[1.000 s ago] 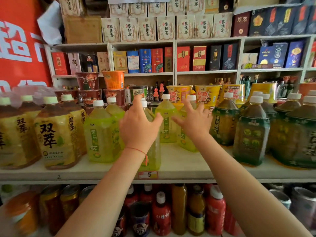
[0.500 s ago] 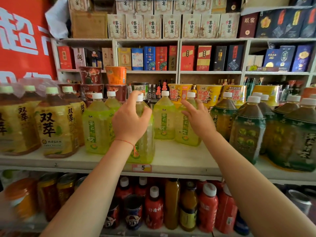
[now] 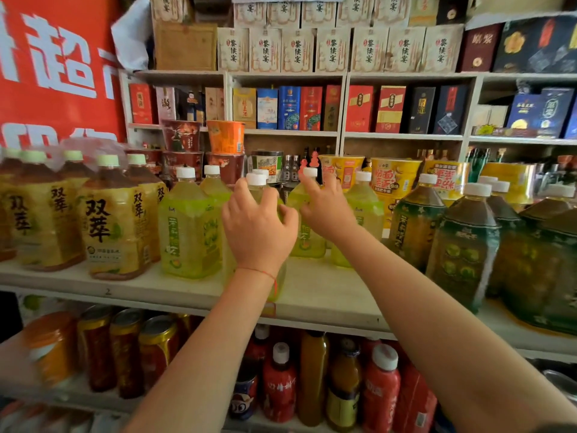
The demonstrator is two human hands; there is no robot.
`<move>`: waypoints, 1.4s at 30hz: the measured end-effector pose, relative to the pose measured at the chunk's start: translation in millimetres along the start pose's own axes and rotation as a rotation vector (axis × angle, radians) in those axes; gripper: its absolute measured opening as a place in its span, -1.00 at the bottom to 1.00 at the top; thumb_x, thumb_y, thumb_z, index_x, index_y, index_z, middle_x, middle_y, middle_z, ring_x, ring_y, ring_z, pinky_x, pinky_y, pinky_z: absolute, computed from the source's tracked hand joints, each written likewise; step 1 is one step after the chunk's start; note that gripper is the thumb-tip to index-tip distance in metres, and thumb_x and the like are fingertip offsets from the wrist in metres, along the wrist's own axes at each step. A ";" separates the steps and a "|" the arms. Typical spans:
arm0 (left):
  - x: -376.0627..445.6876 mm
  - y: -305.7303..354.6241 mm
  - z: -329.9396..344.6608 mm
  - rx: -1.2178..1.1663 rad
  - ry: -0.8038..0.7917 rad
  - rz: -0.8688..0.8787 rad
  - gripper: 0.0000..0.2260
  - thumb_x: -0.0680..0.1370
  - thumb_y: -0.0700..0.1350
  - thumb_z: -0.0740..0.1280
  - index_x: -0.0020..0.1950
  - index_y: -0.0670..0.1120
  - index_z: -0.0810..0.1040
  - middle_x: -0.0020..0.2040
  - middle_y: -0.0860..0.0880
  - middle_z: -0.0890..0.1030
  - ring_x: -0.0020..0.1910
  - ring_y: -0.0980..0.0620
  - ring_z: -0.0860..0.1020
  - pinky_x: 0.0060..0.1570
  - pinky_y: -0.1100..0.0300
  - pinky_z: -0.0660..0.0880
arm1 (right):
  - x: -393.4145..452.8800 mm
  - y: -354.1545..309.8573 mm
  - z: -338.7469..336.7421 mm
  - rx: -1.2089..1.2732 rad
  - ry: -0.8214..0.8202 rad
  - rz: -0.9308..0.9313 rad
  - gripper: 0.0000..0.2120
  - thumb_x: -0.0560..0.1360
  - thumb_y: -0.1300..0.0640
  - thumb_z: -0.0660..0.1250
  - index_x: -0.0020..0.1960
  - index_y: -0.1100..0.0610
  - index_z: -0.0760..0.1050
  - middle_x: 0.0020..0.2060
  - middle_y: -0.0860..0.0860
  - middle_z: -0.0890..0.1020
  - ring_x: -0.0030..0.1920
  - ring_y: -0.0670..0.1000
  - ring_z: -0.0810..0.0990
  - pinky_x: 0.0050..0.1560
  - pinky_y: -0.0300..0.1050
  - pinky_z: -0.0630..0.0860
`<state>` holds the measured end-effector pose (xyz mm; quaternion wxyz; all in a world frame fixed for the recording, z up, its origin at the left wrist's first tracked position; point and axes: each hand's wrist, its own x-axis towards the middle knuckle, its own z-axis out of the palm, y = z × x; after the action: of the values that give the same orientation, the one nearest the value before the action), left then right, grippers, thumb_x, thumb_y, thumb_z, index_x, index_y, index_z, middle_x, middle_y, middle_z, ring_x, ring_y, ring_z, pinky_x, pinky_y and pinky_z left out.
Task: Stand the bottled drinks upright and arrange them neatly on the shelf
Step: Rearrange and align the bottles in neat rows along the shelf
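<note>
Several light-green drink bottles with white caps stand upright on the middle shelf (image 3: 327, 295). My left hand (image 3: 257, 226) grips the neck and shoulder of the front green bottle (image 3: 256, 181), which stands near the shelf's front edge; its body is mostly hidden behind my hand and wrist. My right hand (image 3: 326, 210) is wrapped on the shoulder of a second green bottle (image 3: 307, 242) further back, fingers reaching up to its cap. Another green bottle (image 3: 187, 232) stands to the left and one more (image 3: 363, 210) to the right.
Yellow-labelled tea bottles (image 3: 112, 226) fill the shelf's left end, and dark green tea bottles (image 3: 462, 248) its right end. Instant noodle cups (image 3: 395, 176) stand behind. Cans and red bottles (image 3: 279, 382) sit on the lower shelf. Boxed goods line the shelves above.
My right hand has moved left, from the bottle beside the dark green ones to the second green bottle, close beside my left hand. My left hand keeps hold of the front bottle.
</note>
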<state>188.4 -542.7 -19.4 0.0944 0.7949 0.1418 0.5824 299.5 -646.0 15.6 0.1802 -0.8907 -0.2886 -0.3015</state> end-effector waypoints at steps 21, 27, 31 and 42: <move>-0.2 -0.3 4.0 0.076 0.044 -0.020 -0.79 0.49 -0.02 0.32 0.01 -0.09 0.65 0.31 -0.31 0.51 0.25 -0.29 0.51 0.22 -0.10 0.42 | -29.5 -21.5 -13.8 -0.056 0.345 -0.145 -0.84 0.60 -0.01 0.20 -0.04 0.08 0.36 -0.39 -0.04 0.47 -0.42 0.03 0.52 -0.51 -0.20 0.27; -7.5 5.9 0.5 -0.019 0.011 -0.088 -0.71 0.54 -0.04 0.29 0.23 -0.10 0.57 0.56 -0.32 0.22 0.52 -0.33 0.24 0.46 -0.18 0.25 | -30.8 -11.7 -55.5 0.138 0.361 0.021 -0.83 0.54 0.05 0.27 -0.18 0.10 0.40 -0.40 -0.07 0.47 -0.38 0.03 0.49 -0.45 -0.16 0.35; -25.7 35.0 -6.4 -0.375 0.005 0.107 -0.58 0.59 -0.01 0.22 0.41 -0.14 0.40 0.59 -0.20 0.19 0.59 -0.15 0.15 0.56 0.04 0.12 | -24.4 -8.9 -81.4 0.175 0.199 0.076 -0.71 0.49 -0.03 0.31 -0.34 0.04 0.36 -0.41 -0.09 0.43 -0.36 -0.02 0.42 -0.42 -0.18 0.27; -23.3 79.5 2.1 -0.728 -0.350 -0.123 -0.31 0.35 0.23 0.51 0.39 -0.03 0.46 0.15 0.14 0.51 0.16 0.13 0.50 0.12 0.21 0.46 | -34.7 61.0 -76.5 0.621 0.322 0.417 -0.79 0.62 0.07 0.18 0.08 0.16 0.52 -0.05 0.08 0.60 -0.06 0.06 0.56 -0.11 -0.01 0.50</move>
<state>193.0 -625.4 -15.9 0.4268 0.7867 -0.0445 0.4437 281.7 -744.9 42.0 0.5408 -0.7748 -0.1470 -0.2925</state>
